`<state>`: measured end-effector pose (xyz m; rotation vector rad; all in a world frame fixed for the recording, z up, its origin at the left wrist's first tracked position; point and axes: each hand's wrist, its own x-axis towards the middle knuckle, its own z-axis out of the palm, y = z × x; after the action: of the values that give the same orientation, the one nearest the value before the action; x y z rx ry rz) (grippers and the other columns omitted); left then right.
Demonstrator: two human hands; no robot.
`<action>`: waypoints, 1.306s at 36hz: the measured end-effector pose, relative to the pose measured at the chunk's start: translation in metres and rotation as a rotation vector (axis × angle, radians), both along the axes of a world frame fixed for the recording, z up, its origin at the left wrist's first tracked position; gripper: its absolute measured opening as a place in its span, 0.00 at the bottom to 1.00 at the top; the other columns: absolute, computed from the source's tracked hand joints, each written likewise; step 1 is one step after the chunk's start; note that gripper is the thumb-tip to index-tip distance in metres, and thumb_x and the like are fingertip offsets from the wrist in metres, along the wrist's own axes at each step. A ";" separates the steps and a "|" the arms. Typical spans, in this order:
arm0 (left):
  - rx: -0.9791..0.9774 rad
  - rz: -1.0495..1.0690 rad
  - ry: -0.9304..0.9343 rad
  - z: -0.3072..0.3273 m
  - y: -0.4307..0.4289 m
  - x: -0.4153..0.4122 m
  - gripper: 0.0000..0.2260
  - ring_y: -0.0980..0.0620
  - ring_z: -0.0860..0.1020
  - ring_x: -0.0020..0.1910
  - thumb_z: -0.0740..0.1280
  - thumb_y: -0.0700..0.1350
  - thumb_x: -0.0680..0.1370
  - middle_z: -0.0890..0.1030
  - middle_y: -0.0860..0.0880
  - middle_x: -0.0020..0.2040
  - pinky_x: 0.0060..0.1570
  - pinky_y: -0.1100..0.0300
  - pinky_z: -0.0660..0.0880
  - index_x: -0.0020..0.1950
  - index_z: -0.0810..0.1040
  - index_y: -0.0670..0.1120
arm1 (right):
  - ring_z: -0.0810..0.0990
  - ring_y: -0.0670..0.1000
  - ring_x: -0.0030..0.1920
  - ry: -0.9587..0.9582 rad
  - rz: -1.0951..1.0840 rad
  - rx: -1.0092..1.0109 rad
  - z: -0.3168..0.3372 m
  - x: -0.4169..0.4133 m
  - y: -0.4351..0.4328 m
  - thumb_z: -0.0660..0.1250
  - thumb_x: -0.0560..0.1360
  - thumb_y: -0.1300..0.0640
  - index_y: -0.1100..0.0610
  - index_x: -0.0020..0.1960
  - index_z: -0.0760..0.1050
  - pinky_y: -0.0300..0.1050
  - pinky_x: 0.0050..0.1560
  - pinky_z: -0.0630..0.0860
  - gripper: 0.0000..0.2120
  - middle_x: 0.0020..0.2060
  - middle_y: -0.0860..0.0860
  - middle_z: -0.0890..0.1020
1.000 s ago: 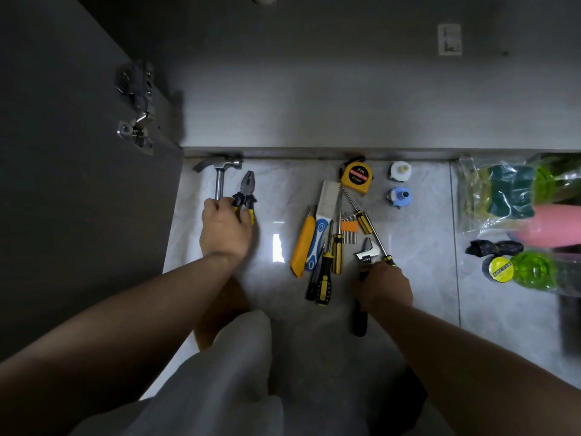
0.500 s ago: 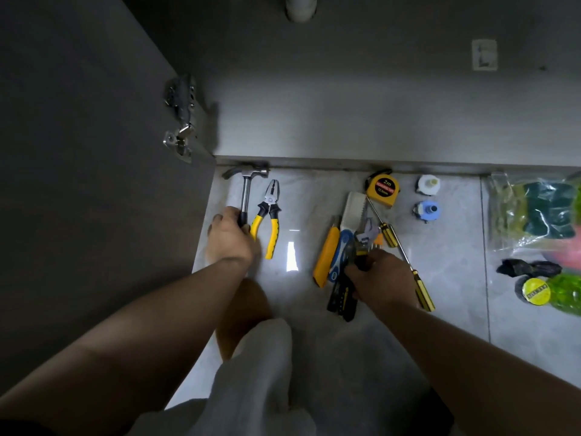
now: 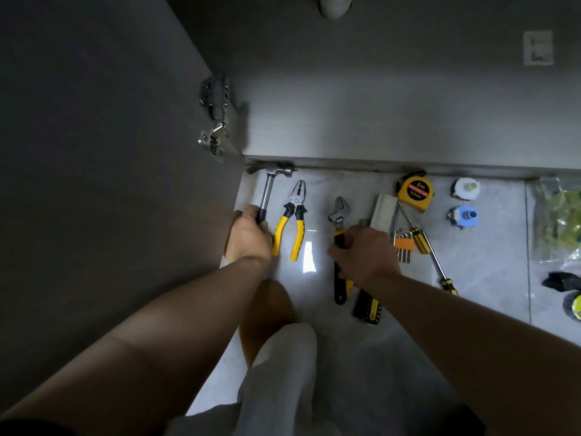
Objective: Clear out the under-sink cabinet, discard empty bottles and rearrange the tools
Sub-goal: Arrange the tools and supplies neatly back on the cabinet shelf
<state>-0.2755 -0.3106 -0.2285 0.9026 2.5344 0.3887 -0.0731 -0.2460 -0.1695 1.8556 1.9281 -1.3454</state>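
1. Nearest the camera, a bent knee point(image 3: 267, 313) and white cloth point(image 3: 283, 372) sit between the two forearms, over the grey tiled floor point(image 3: 471, 284).
2. The right hand point(image 3: 366, 250) is clenched round the middle of the adjustable wrench with a black-and-yellow handle point(image 3: 339, 215). Its long axis runs near to far. The steel jaw end points away toward the cabinet, and the handle butt sticks out below the hand. Whether it is touching the floor cannot be told.
3. Just right of the butt, a black-and-yellow screwdriver handle point(image 3: 367, 306) pokes out from under the wrist.
4. The left hand point(image 3: 248, 237) grasps the black grip of the steel-shafted claw hammer point(image 3: 268, 191), whose head reaches the cabinet's base edge.
5. Between the hands lie yellow-handled pliers point(image 3: 292, 221), nose pointing away, parallel to the hammer and wrench.
6. Right of the right hand are a set of hex keys in an orange holder point(image 3: 403, 243), a long thin screwdriver point(image 3: 421, 240) lying diagonally, and a pale flat serrated tool point(image 3: 383, 212).
7. Farther off sit a yellow tape measure point(image 3: 416, 190), a small white round part point(image 3: 467, 187) and a blue one point(image 3: 463, 215), and a clear bag of green things point(image 3: 556, 215).
8. Farthest are the grey cabinet floor point(image 3: 377, 121), the open door point(image 3: 110, 152) with its metal hinge point(image 3: 215, 121), and a white pipe point(image 3: 334, 4).
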 end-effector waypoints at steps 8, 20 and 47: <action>0.005 -0.092 0.170 0.010 0.000 0.014 0.11 0.43 0.76 0.53 0.64 0.50 0.80 0.75 0.44 0.54 0.47 0.52 0.73 0.61 0.70 0.49 | 0.82 0.53 0.41 -0.056 0.047 0.073 -0.025 -0.030 0.025 0.70 0.75 0.48 0.57 0.46 0.79 0.43 0.40 0.75 0.12 0.39 0.53 0.83; -0.062 -0.409 0.038 0.005 -0.009 0.038 0.34 0.46 0.72 0.60 0.71 0.57 0.75 0.67 0.50 0.57 0.46 0.47 0.81 0.77 0.58 0.59 | 0.78 0.61 0.58 0.030 0.260 0.197 -0.025 -0.021 -0.004 0.66 0.78 0.58 0.54 0.69 0.67 0.49 0.48 0.76 0.21 0.64 0.56 0.68; -0.141 -0.137 0.028 0.004 -0.017 0.011 0.21 0.42 0.74 0.62 0.64 0.44 0.81 0.73 0.45 0.62 0.49 0.45 0.76 0.71 0.63 0.56 | 0.58 0.60 0.74 -0.053 0.548 0.168 -0.026 -0.019 -0.042 0.65 0.78 0.59 0.57 0.79 0.54 0.53 0.66 0.74 0.33 0.79 0.55 0.47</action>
<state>-0.2642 -0.3271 -0.2246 1.0260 2.4711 0.1536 -0.0920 -0.2880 -0.1952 1.2502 2.3409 -0.9748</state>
